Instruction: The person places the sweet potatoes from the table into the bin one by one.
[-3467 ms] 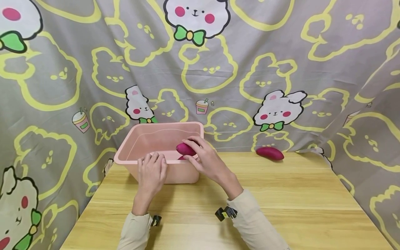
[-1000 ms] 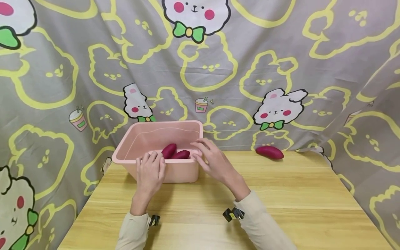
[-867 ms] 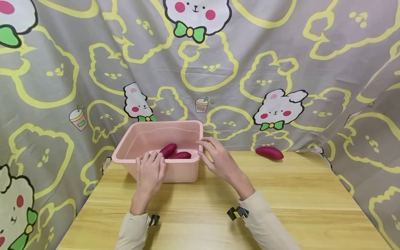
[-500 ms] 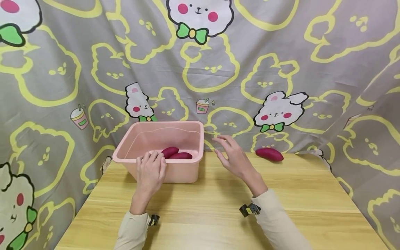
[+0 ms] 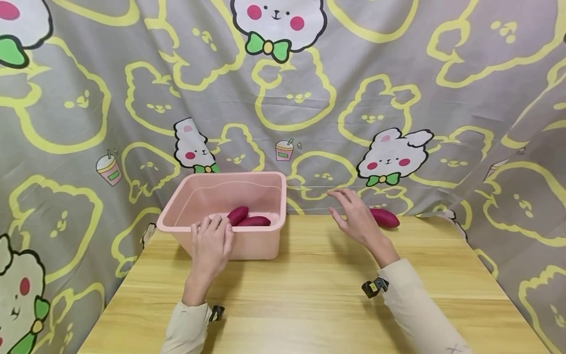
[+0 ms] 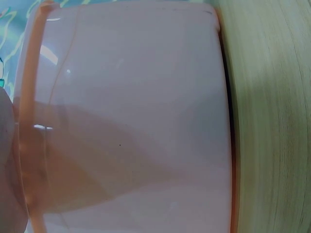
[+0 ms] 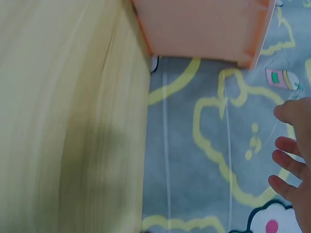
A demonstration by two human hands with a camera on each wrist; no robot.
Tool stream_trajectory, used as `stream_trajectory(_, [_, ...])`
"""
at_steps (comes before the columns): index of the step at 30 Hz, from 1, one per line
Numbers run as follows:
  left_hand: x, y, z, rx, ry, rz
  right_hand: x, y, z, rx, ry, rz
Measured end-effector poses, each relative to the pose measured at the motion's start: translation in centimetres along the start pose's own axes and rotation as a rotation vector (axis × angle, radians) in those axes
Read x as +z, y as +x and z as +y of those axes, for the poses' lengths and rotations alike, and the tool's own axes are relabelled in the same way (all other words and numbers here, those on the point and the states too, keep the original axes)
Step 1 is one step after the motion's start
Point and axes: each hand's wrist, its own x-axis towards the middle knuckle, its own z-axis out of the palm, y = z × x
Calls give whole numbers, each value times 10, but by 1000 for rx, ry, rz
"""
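Observation:
My left hand (image 5: 211, 246) grips the front rim of a pink plastic bin (image 5: 261, 243), fingers curled over the edge. Inside the bin, two purple sweet potatoes (image 5: 254, 221) lie side by side near the front wall, one partly hidden by the left fingers. The left wrist view is filled by the bin's front wall (image 6: 136, 97). My right hand (image 5: 359, 219) hovers over the back right of the table with fingers spread and nothing in them. Just behind it lies a third sweet potato (image 5: 385, 218), its left end covered by that hand. The right wrist view shows the loose fingers (image 7: 286, 165).
The wooden table (image 5: 300, 295) runs back to a grey patterned curtain (image 5: 309, 108), which also hangs along both sides. The bin stands at the table's back left, close to the curtain.
My right hand has let go of a sweet potato inside the bin, come out over the right rim and moved right toward the sweet potato on the table. The left hand stays put.

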Motion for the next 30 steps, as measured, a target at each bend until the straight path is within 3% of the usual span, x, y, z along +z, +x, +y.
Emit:
stream_trajectory(19, [-1,-2,-2,-12,8,-12,-11,-28,62,57,-79,35])
stream_trajectory(30, [0,-1,0,2,4,-1,-14,-50,89,147,-92,8])
